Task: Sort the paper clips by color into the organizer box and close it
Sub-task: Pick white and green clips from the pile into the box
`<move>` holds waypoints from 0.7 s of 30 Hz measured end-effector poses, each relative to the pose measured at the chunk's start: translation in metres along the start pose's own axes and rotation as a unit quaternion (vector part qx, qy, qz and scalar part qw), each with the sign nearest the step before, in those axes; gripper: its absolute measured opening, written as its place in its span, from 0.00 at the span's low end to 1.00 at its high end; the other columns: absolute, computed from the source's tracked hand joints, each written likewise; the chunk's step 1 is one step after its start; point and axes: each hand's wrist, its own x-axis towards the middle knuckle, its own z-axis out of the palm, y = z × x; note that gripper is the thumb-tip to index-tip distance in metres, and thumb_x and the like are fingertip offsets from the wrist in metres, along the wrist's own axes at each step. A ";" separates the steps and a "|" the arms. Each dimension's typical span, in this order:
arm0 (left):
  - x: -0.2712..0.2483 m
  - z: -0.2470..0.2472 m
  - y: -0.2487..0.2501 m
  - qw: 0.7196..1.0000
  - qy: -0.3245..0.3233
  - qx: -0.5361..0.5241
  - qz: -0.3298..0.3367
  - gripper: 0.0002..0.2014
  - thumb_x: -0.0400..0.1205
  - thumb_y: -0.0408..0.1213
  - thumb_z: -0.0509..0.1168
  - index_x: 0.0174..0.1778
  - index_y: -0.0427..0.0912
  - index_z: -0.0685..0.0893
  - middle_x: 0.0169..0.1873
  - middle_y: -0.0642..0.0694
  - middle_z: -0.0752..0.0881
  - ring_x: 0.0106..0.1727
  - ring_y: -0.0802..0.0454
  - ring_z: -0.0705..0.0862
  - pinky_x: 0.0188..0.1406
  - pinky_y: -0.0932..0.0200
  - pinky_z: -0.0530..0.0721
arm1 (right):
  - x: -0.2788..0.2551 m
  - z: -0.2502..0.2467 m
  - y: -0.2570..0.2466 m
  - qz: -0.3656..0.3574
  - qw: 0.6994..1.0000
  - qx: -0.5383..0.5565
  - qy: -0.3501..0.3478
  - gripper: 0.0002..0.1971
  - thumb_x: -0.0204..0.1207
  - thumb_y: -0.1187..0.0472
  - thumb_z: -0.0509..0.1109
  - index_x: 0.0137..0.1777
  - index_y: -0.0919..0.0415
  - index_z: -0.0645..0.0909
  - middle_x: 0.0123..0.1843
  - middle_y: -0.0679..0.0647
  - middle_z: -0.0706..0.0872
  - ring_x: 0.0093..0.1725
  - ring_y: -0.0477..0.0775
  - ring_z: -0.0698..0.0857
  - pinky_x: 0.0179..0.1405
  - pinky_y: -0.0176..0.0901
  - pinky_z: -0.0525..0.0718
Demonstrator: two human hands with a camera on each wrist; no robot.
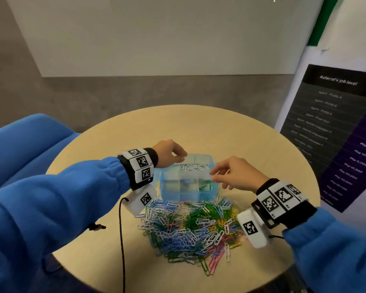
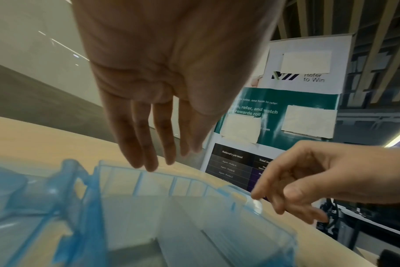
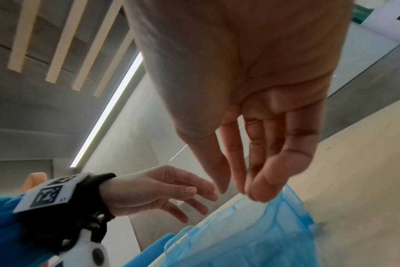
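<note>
Grey wall and a pale panel point(image 1: 156, 34) fill the background; we note a standing banner point(image 1: 334, 127) at 2 o'clock of the table, printed "Referral's job level", and a blue seat point(image 1: 23, 144) at 9 o'clock.

We record a round, light wood table point(image 1: 230, 132) as the work surface.

We observe blue sleeves point(image 1: 51, 204) on both forearms, each wrist carrying a black band with white marker tiles point(image 1: 141, 163), and a black cord point(image 1: 121, 240) hanging from the left one.

We find the heap of paper clips point(image 1: 190, 229) at 6 o'clock of the table centre, loose and mixed: green, blue, white, pink and yellow. It lies just beside the near wall of the box.

We locate the organizer box point(image 1: 186, 187), translucent blue with divided compartments, at the centre of the table. Its lid point(image 2: 171, 184) is not down on the base; its exact angle we cannot tell. White clips point(image 1: 193, 167) fill a far compartment; a few green clips point(image 1: 205, 185) sit in the 3 o'clock compartment; a blue item shows in the middle one, too blurred to identify.

We see the left hand point(image 1: 169, 152) at 11 o'clock of the box, fingers point(image 2: 146, 144) extended with tips at the lid's edge; contact cannot be confirmed. The right hand point(image 1: 237, 175) is at 3 o'clock, fingers point(image 3: 269, 173) loosely extended towards the box edge, holding nothing we can make out.
</note>
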 end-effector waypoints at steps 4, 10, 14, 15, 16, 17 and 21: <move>-0.040 -0.003 -0.003 0.998 -0.030 -0.016 0.051 0.10 0.84 0.38 0.66 0.58 0.48 0.89 0.55 0.51 0.89 0.50 0.57 0.86 0.46 0.71 0.81 | -0.020 0.005 0.002 -0.082 0.993 -0.040 -0.073 0.04 0.74 0.59 0.77 0.47 0.56 0.90 0.33 0.48 0.87 0.29 0.39 0.81 0.31 0.28 0.76; -0.100 0.006 -0.006 0.992 -0.092 -0.030 0.075 0.07 0.82 0.38 0.69 0.53 0.53 0.90 0.50 0.60 0.90 0.44 0.66 0.87 0.46 0.70 0.82 | -0.036 0.029 -0.008 -0.142 0.977 -0.101 -0.125 0.13 0.74 0.56 0.78 0.57 0.54 0.88 0.52 0.45 0.90 0.47 0.41 0.86 0.45 0.32 0.82; -0.115 0.015 -0.005 0.990 -0.117 -0.050 0.057 0.07 0.82 0.40 0.69 0.52 0.55 0.90 0.47 0.59 0.91 0.43 0.62 0.88 0.47 0.63 0.85 | -0.031 0.046 -0.026 -0.158 0.962 -0.184 -0.126 0.19 0.75 0.55 0.76 0.65 0.57 0.84 0.59 0.51 0.88 0.53 0.46 0.85 0.48 0.33 0.77; -0.117 0.018 -0.004 0.990 -0.117 -0.052 0.053 0.07 0.82 0.40 0.69 0.51 0.56 0.90 0.47 0.59 0.91 0.42 0.61 0.88 0.47 0.63 0.85 | -0.030 0.050 -0.030 -0.159 0.957 -0.206 -0.131 0.20 0.75 0.54 0.76 0.66 0.59 0.84 0.59 0.52 0.89 0.54 0.48 0.85 0.48 0.35 0.78; -0.118 0.021 -0.004 0.990 -0.117 -0.056 0.050 0.07 0.82 0.41 0.69 0.51 0.57 0.90 0.47 0.60 0.91 0.42 0.61 0.88 0.47 0.62 0.85 | -0.029 0.054 -0.033 -0.159 0.951 -0.226 -0.137 0.20 0.75 0.54 0.77 0.64 0.60 0.85 0.58 0.54 0.89 0.54 0.50 0.86 0.49 0.38 0.81; -0.119 0.023 -0.003 0.990 -0.118 -0.061 0.049 0.07 0.82 0.41 0.69 0.51 0.57 0.90 0.46 0.60 0.91 0.42 0.60 0.88 0.47 0.62 0.85 | -0.028 0.057 -0.035 -0.158 0.946 -0.243 -0.142 0.18 0.75 0.54 0.77 0.62 0.61 0.86 0.57 0.55 0.89 0.53 0.52 0.87 0.50 0.41 0.84; -0.121 0.029 -0.002 0.989 -0.118 -0.074 0.046 0.07 0.82 0.40 0.69 0.51 0.55 0.90 0.44 0.58 0.91 0.40 0.60 0.89 0.46 0.62 0.86 | -0.023 0.059 -0.038 -0.159 0.943 -0.250 -0.152 0.10 0.75 0.60 0.77 0.53 0.63 0.88 0.50 0.57 0.90 0.48 0.55 0.88 0.43 0.40 0.81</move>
